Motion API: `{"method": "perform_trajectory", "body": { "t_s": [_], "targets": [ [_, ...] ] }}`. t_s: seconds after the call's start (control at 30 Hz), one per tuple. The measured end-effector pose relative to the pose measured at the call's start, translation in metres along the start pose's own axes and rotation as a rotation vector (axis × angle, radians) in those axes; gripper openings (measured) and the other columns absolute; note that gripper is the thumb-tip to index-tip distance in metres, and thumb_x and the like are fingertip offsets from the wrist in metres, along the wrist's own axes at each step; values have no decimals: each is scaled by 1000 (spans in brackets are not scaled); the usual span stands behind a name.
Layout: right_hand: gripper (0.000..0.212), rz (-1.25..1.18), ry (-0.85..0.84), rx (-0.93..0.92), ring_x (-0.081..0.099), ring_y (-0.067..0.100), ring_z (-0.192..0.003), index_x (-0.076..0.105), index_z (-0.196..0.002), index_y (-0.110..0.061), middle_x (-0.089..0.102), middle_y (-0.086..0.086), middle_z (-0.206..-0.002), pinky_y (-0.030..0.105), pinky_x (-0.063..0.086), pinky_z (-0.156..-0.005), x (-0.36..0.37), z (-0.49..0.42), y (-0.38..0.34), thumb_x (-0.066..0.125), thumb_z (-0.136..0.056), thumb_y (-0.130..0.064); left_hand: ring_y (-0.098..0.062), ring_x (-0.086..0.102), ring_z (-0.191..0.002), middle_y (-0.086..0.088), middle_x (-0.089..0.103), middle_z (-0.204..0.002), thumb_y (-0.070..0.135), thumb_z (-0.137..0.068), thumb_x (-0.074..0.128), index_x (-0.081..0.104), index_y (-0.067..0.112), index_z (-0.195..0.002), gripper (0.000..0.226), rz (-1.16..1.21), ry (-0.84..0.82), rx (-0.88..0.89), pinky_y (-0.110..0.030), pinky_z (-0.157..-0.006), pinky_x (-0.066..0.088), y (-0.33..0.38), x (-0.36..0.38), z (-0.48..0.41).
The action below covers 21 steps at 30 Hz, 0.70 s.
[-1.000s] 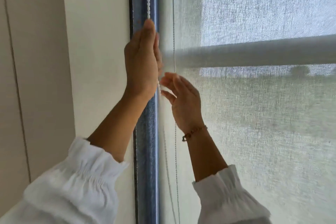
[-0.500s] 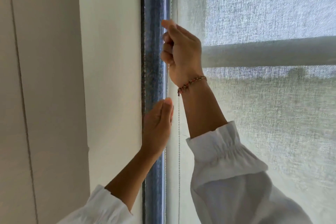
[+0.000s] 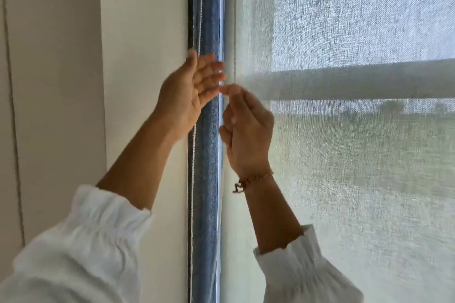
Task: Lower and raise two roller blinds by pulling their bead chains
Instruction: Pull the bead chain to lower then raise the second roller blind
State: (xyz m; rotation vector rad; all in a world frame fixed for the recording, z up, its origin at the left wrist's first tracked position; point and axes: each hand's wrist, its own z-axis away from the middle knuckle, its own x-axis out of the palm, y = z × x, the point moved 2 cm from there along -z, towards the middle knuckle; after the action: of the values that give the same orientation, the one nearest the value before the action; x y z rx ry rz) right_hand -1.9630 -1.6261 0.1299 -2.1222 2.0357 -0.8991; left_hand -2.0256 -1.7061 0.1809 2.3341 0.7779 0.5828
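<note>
A white bead chain [image 3: 192, 179] hangs down the dark blue strip [image 3: 208, 192] at the window's left edge and passes behind my left hand [image 3: 187, 96]. That hand is raised, slightly blurred, with its palm open and fingers spread, gripping nothing. Just to its right and a little lower, my right hand [image 3: 248, 130], with a bracelet at the wrist, has its fingers curled and thumb and forefinger pinched together beside the blind's edge. The strand in that pinch is too thin to make out. The sheer white roller blind [image 3: 357, 192] covers the whole window.
A cream wall [image 3: 142, 56] and a beige panel [image 3: 49, 81] stand left of the window. A horizontal window rail [image 3: 357, 81] shows through the blind fabric at hand height. My white ruffled sleeves fill the lower corners.
My right hand has come down from its high grip to rail height. My left hand has risen from below, opened, and now sits beside and slightly above the right hand.
</note>
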Motion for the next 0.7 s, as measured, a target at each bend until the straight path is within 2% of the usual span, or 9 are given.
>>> {"method": "perform_trajectory", "body": {
  "t_s": [0.1,0.2,0.27,0.3,0.37,0.43,0.53,0.63,0.7],
  "targets": [
    [23,33,-15,95,21,3,-38,70,-75,-22,28,-13,-45,14,20,-34,-9,22,22,53,-90,-20,-12,69,-92,2,73,-94,36,-98,35,59,14,-105,33,0,-86,27,-24,-77,54,26,18,-15],
    [25,47,-36,179,19,3,-39,70,-75,-23,26,-12,-46,13,19,-35,-15,32,34,53,-92,-19,-14,68,-88,0,72,-91,30,-96,43,58,11,-101,25,-47,-82,23,-24,-75,55,36,28,-24],
    [26,69,-33,202,19,3,-39,70,-75,-22,26,-10,-47,13,19,-35,-18,34,39,52,-92,-17,-13,67,-77,1,69,-85,28,-95,45,59,11,-98,22,-52,-63,-1,-24,-64,54,40,29,-28],
    [26,81,-34,202,19,3,-39,70,-76,-22,26,-10,-46,13,20,-35,-20,35,41,51,-93,-16,-10,62,-64,3,65,-75,29,-95,45,59,12,-96,21,-35,-54,-12,-21,-54,49,41,29,-30],
    [25,106,-48,192,21,2,-38,69,-78,-20,27,-11,-45,14,21,-35,-19,36,44,50,-93,-15,-5,38,-43,9,45,-54,30,-96,44,60,13,-88,24,-11,17,-14,-17,-39,30,41,31,-32],
    [23,138,-63,175,22,1,-36,68,-80,-18,28,-12,-44,14,23,-34,-18,36,46,50,-93,-13,-5,23,-36,11,31,-43,31,-96,45,59,15,-73,32,-39,139,47,-18,-33,19,40,38,-33],
    [21,151,-90,155,24,0,-36,68,-83,-15,31,-14,-43,13,26,-35,-19,34,41,50,-93,-15,-8,17,-34,11,27,-37,36,-95,46,45,19,-55,43,-60,239,182,-19,-32,15,46,47,-29],
    [21,171,-188,151,27,2,-39,69,-90,-14,34,-15,-44,14,29,-38,-25,26,36,50,-90,-24,-10,15,-38,10,26,-39,34,-95,45,38,21,-53,44,-15,267,293,-20,-35,15,52,44,-25],
    [24,186,-233,152,35,5,-46,69,-91,-15,42,-15,-48,17,35,-45,-28,21,36,50,-90,-28,-11,15,-39,11,25,-40,31,-95,44,36,20,-54,43,9,252,339,-20,-35,16,54,41,-21]
  ]
}}
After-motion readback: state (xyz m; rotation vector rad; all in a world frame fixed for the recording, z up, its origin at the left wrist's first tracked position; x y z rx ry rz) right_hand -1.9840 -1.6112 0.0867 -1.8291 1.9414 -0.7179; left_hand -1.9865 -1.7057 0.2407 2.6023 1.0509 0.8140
